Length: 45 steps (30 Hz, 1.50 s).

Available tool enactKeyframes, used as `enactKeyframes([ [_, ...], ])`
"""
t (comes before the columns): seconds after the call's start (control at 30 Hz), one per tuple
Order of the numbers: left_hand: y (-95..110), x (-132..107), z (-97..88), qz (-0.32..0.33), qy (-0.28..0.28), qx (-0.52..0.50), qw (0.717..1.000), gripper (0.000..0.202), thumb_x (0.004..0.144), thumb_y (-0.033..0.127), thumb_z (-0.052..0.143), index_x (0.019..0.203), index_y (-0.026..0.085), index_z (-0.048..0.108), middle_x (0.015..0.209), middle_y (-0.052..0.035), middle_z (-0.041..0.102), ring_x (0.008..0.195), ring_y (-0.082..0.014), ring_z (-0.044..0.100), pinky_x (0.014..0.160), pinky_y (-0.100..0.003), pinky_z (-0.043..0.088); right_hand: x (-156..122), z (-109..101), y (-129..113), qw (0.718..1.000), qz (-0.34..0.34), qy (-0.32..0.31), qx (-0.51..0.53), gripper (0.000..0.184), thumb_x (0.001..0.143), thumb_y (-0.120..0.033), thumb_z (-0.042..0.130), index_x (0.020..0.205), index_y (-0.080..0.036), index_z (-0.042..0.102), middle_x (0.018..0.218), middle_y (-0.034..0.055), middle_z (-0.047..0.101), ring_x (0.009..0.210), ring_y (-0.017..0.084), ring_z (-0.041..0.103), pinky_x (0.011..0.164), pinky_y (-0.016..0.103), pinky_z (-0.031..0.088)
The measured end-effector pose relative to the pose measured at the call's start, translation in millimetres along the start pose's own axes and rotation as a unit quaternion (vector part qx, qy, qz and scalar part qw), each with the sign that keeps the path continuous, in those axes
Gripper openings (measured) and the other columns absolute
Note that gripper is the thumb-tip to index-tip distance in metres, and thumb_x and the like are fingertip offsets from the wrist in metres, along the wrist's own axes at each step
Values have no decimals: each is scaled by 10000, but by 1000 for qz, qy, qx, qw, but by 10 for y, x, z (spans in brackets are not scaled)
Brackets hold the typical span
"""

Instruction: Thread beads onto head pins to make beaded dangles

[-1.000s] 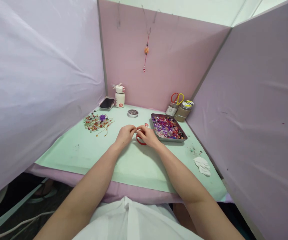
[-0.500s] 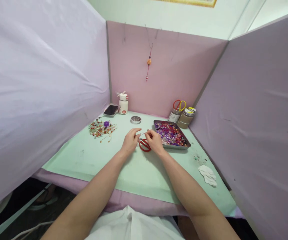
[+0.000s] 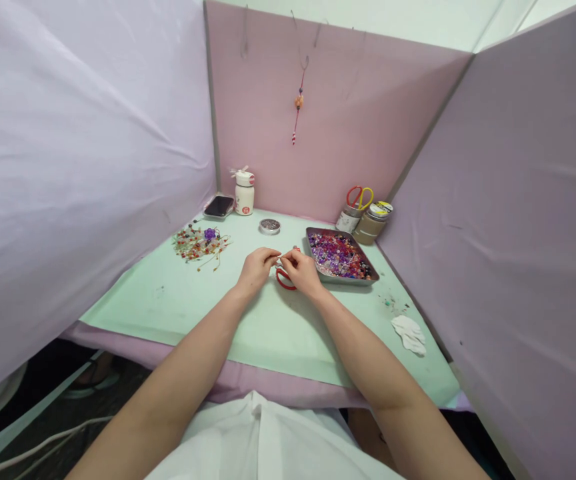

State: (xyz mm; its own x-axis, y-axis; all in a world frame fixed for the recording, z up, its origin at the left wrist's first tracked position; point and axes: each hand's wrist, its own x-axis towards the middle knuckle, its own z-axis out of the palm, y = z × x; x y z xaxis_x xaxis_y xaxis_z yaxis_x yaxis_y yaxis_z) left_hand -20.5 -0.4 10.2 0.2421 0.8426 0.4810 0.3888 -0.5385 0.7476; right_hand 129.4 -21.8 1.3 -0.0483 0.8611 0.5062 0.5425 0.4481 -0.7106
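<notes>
My left hand (image 3: 258, 268) is closed in a pinch, its fingertips almost meeting those of my right hand (image 3: 302, 271), which pinches too. Between them is a short bit of thin cord, mostly hidden by the fingers. Under the hands lie red-handled scissors (image 3: 285, 280), their blades covered. Just right of my right hand stands a dark metal tray (image 3: 352, 283) full of purple, red and clear beads (image 3: 335, 255). A heap of strung beads (image 3: 195, 245) with a purple bead cluster (image 3: 210, 234) lies to the left.
Behind the hands is a small round tin (image 3: 270, 227). At the back stand a phone (image 3: 219, 206), a white bottle (image 3: 245, 193), a jar with scissors (image 3: 349, 217) and a brown jar (image 3: 368, 228). A beaded pendant (image 3: 299, 102) hangs from a hook; a white cloth (image 3: 410, 335) lies right.
The fingertips of both hands have come closer together, and my left fingers have closed more. The view has tilted down slightly. Less of the scissors' handles shows.
</notes>
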Motion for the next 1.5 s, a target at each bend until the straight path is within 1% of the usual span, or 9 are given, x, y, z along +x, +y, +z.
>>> enactKeyframes([
  [0.07, 13, 4, -24, 4, -3, 22, 1000, 177, 793, 185, 534, 837, 179, 705, 860, -54, 691, 841, -170, 609, 818, -289, 470, -1, -5, -1, 1000, 2, 1, -2, 166, 824, -311, 496, 730, -204, 581, 646, -17, 605, 605, 129, 538, 612, 255, 400],
  [0.2, 29, 13, -47, -22, -12, 26, 999, 173, 793, 210, 532, 803, 184, 703, 832, -44, 692, 803, -166, 596, 804, -286, 457, -4, -11, -20, 1000, 13, -9, 0, 181, 830, -339, 494, 741, -208, 581, 646, -18, 605, 610, 131, 535, 620, 259, 404],
  [0.4, 5, 23, -30, -65, -16, -25, 997, 185, 784, 273, 544, 791, 158, 689, 798, -45, 691, 746, -159, 590, 734, -273, 447, -4, -9, -53, 999, 37, -6, 32, 182, 814, -350, 514, 722, -205, 575, 636, -17, 603, 607, 130, 524, 614, 257, 402],
  [0.53, -7, 26, -17, -88, -7, -62, 994, 224, 775, 322, 558, 814, 144, 686, 795, -50, 697, 737, -158, 597, 723, -271, 453, -1, -15, -82, 997, 54, 5, 51, 174, 798, -341, 529, 709, -199, 576, 622, -21, 591, 588, 123, 500, 606, 253, 396],
  [0.7, -26, 28, -17, -80, -24, -75, 994, 261, 758, 330, 585, 910, 150, 698, 898, -69, 713, 747, -156, 609, 734, -278, 464, 3, -25, -91, 997, 50, 10, 63, 188, 799, -345, 522, 707, -193, 584, 626, -18, 582, 576, 118, 480, 611, 255, 396],
  [0.9, -13, 32, -42, -84, -14, -72, 994, 198, 726, 296, 593, 795, 158, 718, 791, -50, 713, 730, -157, 597, 722, -277, 449, 7, -19, -72, 997, 49, 5, 58, 198, 798, -359, 521, 698, -197, 577, 617, -17, 569, 582, 121, 476, 604, 254, 393],
  [1.13, 98, 37, -80, -152, -23, -131, 979, 228, 679, 314, 610, 775, 129, 701, 697, -36, 681, 645, -134, 559, 624, -251, 435, 15, -23, -66, 995, 65, -4, 74, 183, 780, -358, 528, 700, -200, 571, 632, -13, 584, 587, 124, 490, 598, 257, 405],
  [1.3, 122, 38, -97, -152, -26, -118, 981, 242, 676, 328, 597, 757, 120, 691, 653, -27, 652, 608, -125, 534, 602, -248, 417, 24, -31, -32, 992, 74, -18, 102, 165, 776, -348, 520, 829, -204, 581, 668, -15, 590, 626, 132, 522, 603, 254, 417],
  [1.5, 64, 39, -84, -139, -47, -103, 984, 260, 675, 367, 599, 737, 130, 689, 641, -26, 644, 607, -130, 533, 605, -253, 414, 34, -48, -18, 994, 72, -19, 83, 128, 762, -307, 505, 699, -205, 549, 628, -27, 551, 600, 122, 478, 599, 250, 400],
])
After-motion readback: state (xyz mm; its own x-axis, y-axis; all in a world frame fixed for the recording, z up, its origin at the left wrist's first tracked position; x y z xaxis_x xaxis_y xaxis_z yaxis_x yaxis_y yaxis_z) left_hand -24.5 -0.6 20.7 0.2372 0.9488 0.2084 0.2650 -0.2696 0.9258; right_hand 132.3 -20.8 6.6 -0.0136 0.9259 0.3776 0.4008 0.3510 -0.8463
